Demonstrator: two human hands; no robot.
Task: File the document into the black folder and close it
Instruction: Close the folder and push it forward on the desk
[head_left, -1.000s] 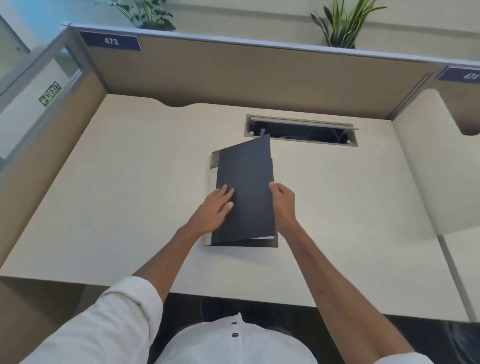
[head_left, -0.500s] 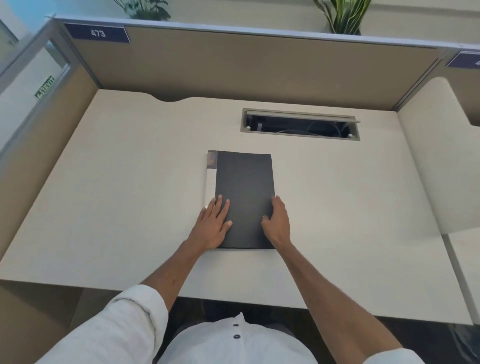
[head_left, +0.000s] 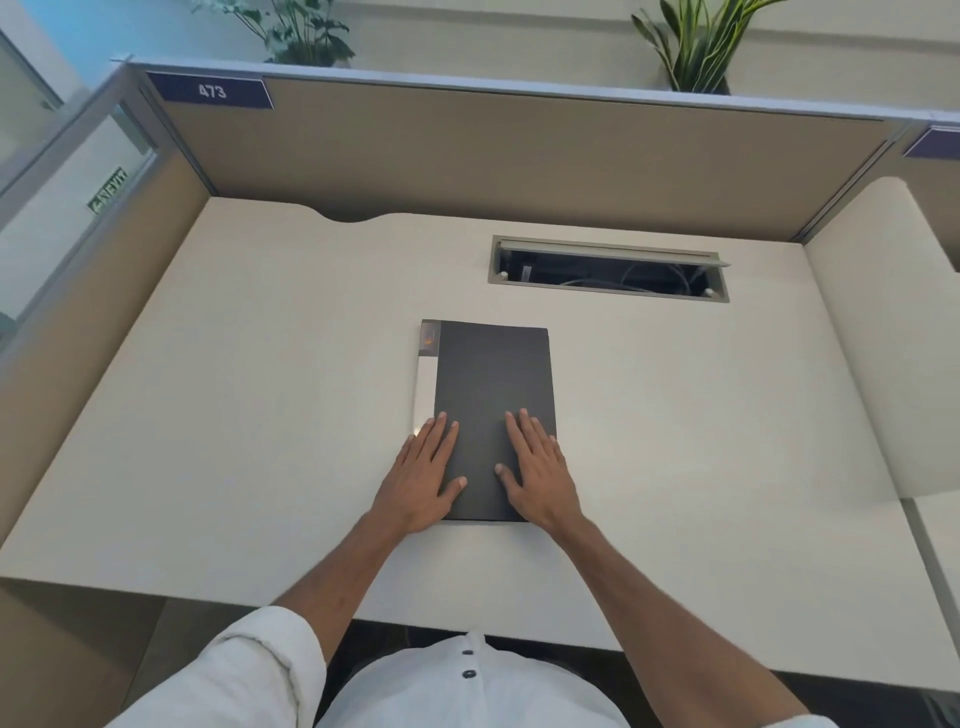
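Note:
The black folder (head_left: 493, 384) lies flat and closed in the middle of the desk. A narrow strip of the document (head_left: 425, 384) sticks out along its left edge, white with a small picture at the top. My left hand (head_left: 423, 478) rests flat, fingers spread, on the folder's lower left corner and on the paper strip. Flat on the lower right part of the cover lies my right hand (head_left: 540, 473), fingers apart. Neither hand grips anything.
The beige desk (head_left: 260, 415) is boxed in by brown partition panels (head_left: 467, 161) at the back and both sides. An open cable slot (head_left: 608, 270) sits behind the folder. Plants (head_left: 696, 47) stand beyond the back panel.
The folder's cover, raised a second ago, has come down flat. My right hand moved from the folder's right edge onto the cover and now lies flat.

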